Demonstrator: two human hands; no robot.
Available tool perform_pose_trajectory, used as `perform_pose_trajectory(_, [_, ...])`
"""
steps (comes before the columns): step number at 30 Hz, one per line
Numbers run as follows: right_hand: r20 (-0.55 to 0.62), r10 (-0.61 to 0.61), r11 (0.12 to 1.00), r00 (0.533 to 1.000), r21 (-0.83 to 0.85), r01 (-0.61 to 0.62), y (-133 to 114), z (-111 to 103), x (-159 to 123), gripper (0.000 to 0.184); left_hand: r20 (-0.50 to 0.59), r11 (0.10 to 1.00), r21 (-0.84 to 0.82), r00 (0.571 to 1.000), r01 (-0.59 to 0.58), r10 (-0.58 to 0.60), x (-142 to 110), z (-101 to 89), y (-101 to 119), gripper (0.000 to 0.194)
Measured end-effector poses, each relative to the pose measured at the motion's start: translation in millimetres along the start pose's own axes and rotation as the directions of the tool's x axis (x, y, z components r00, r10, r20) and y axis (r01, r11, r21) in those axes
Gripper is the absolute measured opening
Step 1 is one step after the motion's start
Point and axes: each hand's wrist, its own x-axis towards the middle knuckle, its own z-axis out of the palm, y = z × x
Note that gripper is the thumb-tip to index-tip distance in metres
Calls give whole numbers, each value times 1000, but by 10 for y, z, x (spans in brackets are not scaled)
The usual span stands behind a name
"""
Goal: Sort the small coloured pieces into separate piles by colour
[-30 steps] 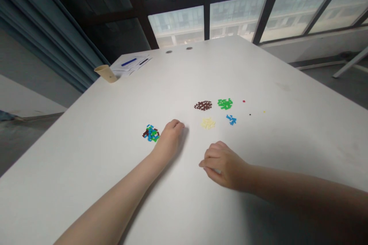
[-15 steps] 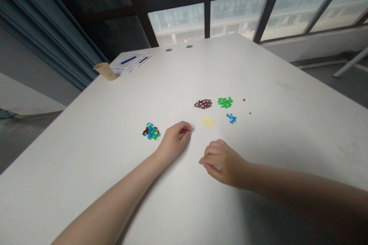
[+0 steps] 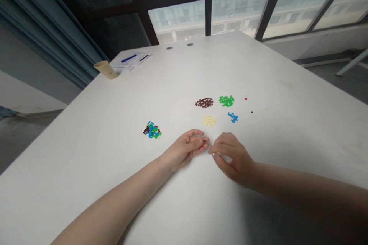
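My left hand [image 3: 186,147] is turned partly palm up, its thumb pressed toward the fingers. A small brown piece [image 3: 205,141] seems to show at its fingertips, though it is barely visible. Just to its right, my right hand [image 3: 234,157] is closed in a pinch; a tiny pale glint shows at the fingertips, too small to name. Beyond the hands lie sorted piles of small flat pieces: brown [image 3: 204,102], green [image 3: 227,101], pale yellow [image 3: 209,120] and blue [image 3: 232,117]. Left of my left hand is a mixed-colour pile [image 3: 152,130].
Single small pieces lie at the right: a red one [image 3: 245,98], a black one [image 3: 252,112] and a yellow one [image 3: 266,109]. A beige cup [image 3: 105,69] stands near the white table's [image 3: 86,160] left edge, beside papers [image 3: 126,65] with a blue pen [image 3: 128,58].
My left hand has moved right and toward me, rolling palm up. My right hand has shifted slightly right and away from me, still pinched. The hands are now close together.
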Motion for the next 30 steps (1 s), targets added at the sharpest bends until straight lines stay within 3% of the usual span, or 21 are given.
perform_pose_trajectory(8, [-153,70,996,986,-45,-78,3,20,47,8,-7,999,24,1000,23,-23,9,9,-6,31])
perform_pose_trajectory(17, [-140,101,992,985,-64,-111,36,40,43,8,70,1000,12,997,14,-15,15,-11,-39,35])
perform_pose_trajectory(30, [-125,100,991,987,-75,-110,33,39,35,9,95,999,25,995,33,-35,18,-15,-48,43])
